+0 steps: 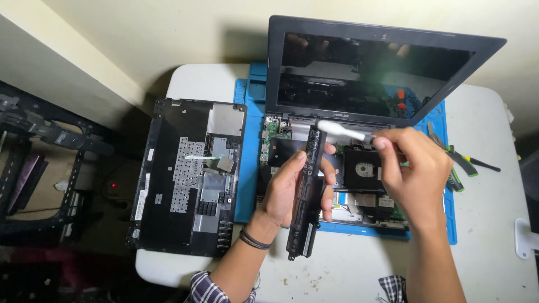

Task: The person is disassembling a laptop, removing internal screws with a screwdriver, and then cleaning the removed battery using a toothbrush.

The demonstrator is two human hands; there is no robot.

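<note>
My left hand [295,188] grips a long black laptop battery [307,193], held upright and slightly tilted over an opened laptop base [359,174]. My right hand [412,171] holds a white brush [342,131] whose tip meets the battery's top end. The laptop's dark screen [376,70] stands open behind, and its exposed board and drive lie beneath both hands.
A removed keyboard cover [188,174], underside up, lies to the left, overhanging the white table [494,185]. A blue work mat [247,163] lies under the laptop. Green-handled pliers and a screwdriver [457,157] rest at the right. A dark rack [39,163] stands on the floor at the left.
</note>
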